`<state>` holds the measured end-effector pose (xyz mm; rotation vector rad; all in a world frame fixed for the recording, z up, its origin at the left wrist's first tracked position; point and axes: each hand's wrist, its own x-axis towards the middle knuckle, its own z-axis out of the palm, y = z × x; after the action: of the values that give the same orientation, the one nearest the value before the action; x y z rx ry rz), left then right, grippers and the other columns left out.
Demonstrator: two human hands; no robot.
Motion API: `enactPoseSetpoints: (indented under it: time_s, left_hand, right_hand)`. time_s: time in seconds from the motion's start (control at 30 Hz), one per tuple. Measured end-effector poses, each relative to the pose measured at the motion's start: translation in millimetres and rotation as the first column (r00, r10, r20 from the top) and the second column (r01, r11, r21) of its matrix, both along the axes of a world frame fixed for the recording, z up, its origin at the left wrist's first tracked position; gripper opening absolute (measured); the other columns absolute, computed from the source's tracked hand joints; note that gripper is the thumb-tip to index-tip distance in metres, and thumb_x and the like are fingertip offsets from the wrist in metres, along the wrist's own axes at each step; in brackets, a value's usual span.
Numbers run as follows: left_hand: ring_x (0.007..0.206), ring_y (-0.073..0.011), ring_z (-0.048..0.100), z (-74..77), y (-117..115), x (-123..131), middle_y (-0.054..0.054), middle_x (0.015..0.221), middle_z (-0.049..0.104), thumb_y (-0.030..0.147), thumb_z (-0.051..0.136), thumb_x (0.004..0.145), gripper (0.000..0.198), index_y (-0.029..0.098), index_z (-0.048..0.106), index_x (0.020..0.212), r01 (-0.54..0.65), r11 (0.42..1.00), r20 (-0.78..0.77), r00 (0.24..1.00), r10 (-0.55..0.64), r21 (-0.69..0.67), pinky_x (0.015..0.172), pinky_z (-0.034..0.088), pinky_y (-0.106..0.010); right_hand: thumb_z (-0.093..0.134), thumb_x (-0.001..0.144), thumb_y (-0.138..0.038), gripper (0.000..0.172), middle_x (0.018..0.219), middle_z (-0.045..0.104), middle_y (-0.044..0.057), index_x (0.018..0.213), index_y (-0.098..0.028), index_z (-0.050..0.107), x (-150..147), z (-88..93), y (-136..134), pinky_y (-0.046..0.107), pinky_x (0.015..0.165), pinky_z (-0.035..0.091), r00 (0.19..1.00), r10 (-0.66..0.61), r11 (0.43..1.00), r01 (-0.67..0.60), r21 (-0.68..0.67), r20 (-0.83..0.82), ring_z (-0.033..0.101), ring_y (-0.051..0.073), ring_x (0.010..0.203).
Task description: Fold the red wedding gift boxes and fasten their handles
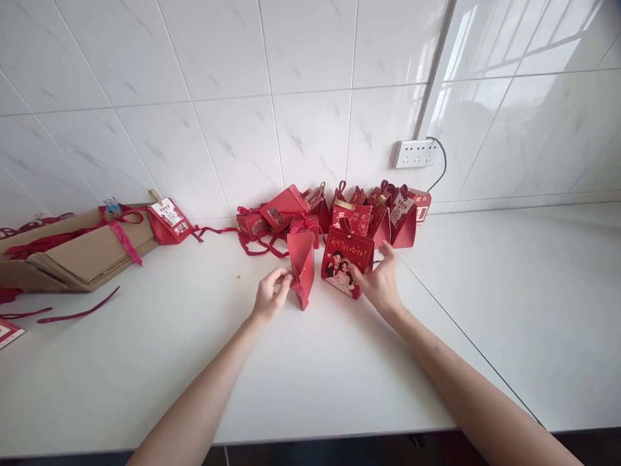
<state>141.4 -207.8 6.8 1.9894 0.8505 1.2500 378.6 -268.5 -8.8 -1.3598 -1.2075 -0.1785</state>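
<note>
My left hand (270,294) pinches the edge of a plain red paper gift box (301,266) that stands on the white counter (310,375). My right hand (381,279) is spread open beside a red gift box printed with a cartoon couple (345,260), its fingers touching the box's right side. Behind both boxes, against the tiled wall, sits a pile of several more red gift boxes with ribbons and tags (359,213).
A flattened cardboard carton (72,249) with red ribbons lies at the left, a tagged red box (167,223) leaning on it. Loose ribbons (80,314) lie at the left edge. A wall socket with a cable (414,154) is above the pile.
</note>
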Motion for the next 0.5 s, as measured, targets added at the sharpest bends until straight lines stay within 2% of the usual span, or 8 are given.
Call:
enactPoseSetpoints:
  time_s: [0.07,0.1,0.17,0.2,0.23,0.27,0.37,0.5]
  left_hand:
    - [0.068,-0.016,0.06,1.0,-4.2,1.0,-0.001,0.068,0.061,0.037,0.047,0.084,0.023,0.02,0.052,0.07,0.026,1.0,-0.042,0.999,-0.025,0.016,0.066,0.049,-0.027]
    - [0.067,-0.0157,0.06,1.4,-6.4,2.1,-0.001,0.068,0.061,0.035,0.046,0.085,0.022,0.02,0.052,0.07,0.04,0.999,-0.063,0.997,-0.038,0.026,0.066,0.049,-0.027]
    - [0.066,-0.0153,0.06,2.0,-10.8,5.1,-0.001,0.068,0.061,0.032,0.046,0.085,0.02,0.02,0.053,0.071,0.072,0.996,-0.106,0.992,-0.066,0.056,0.064,0.049,-0.026]
    - [0.067,-0.0153,0.061,2.2,-12.7,6.8,-0.001,0.069,0.062,0.03,0.046,0.085,0.019,0.02,0.054,0.072,0.093,0.993,-0.129,0.988,-0.082,0.075,0.064,0.049,-0.026]
    - [0.068,-0.0155,0.061,2.2,-14.5,8.3,-0.001,0.07,0.063,0.028,0.046,0.085,0.017,0.02,0.056,0.073,0.116,0.988,-0.153,0.983,-0.1,0.097,0.065,0.05,-0.026]
    - [0.07,-0.0158,0.062,2.1,-15.9,9.6,-0.001,0.072,0.065,0.027,0.047,0.085,0.016,0.02,0.057,0.075,0.139,0.983,-0.177,0.977,-0.117,0.12,0.067,0.051,-0.027]
    - [0.075,-0.0168,0.063,1.2,-18.0,10.6,-0.003,0.078,0.065,0.024,0.048,0.084,0.013,0.021,0.059,0.079,0.186,0.964,-0.233,0.962,-0.14,0.188,0.071,0.052,-0.028]
    - [0.086,-0.019,0.062,-0.7,-16.1,7.8,-0.006,0.09,0.063,0.025,0.052,0.081,0.01,0.02,0.06,0.082,0.211,0.942,-0.264,0.954,-0.141,0.26,0.08,0.052,-0.032]
  right_hand:
    - [0.062,0.081,-0.034,0.047,0.123,0.047,0.017,0.119,-0.019,0.039,-5.3,11.1,-10.7,0.056,0.1,0.038,0.987,-0.075,0.981,0.048,0.191,0.139,0.045,0.031,0.123]
    - [0.059,0.084,-0.03,0.032,0.115,0.053,0.014,0.111,-0.022,0.045,-10.7,15.8,-16.4,0.054,0.097,0.042,0.976,-0.036,0.974,-0.013,0.225,0.213,0.05,0.029,0.116]
    - [0.054,0.087,-0.025,0.003,0.084,0.06,0.006,0.086,-0.025,0.051,-26.3,19.1,-25.1,0.046,0.08,0.05,0.903,0.212,0.96,-0.263,0.091,0.373,0.061,0.023,0.086]
    - [0.054,0.088,-0.027,0.012,0.07,0.058,0.002,0.077,-0.025,0.05,-35.4,17.0,-26.9,0.042,0.072,0.051,0.845,0.351,0.931,-0.363,-0.049,0.404,0.061,0.021,0.07]
    - [0.056,0.087,-0.032,0.018,0.061,0.055,0.0,0.072,-0.025,0.049,-44.2,12.8,-26.5,0.04,0.065,0.051,0.809,0.439,0.898,-0.392,-0.199,0.391,0.058,0.019,0.06]
    - [0.06,0.084,-0.039,0.022,0.057,0.053,-0.001,0.07,-0.026,0.048,-52.1,7.2,-24.4,0.038,0.057,0.05,0.81,0.458,0.882,-0.365,-0.297,0.366,0.054,0.018,0.051]
    - [0.061,0.081,-0.042,0.021,0.063,0.056,0.002,0.076,-0.026,0.049,-64.6,-8.7,-14.0,0.033,0.042,0.038,0.856,0.402,0.888,-0.278,-0.366,0.325,0.05,0.018,0.045]
    - [0.048,0.087,-0.03,0.01,0.072,0.057,0.005,0.081,-0.023,0.047,-57.0,-7.4,-11.5,0.03,0.045,0.037,0.907,0.322,0.905,-0.209,-0.372,0.273,0.054,0.019,0.055]
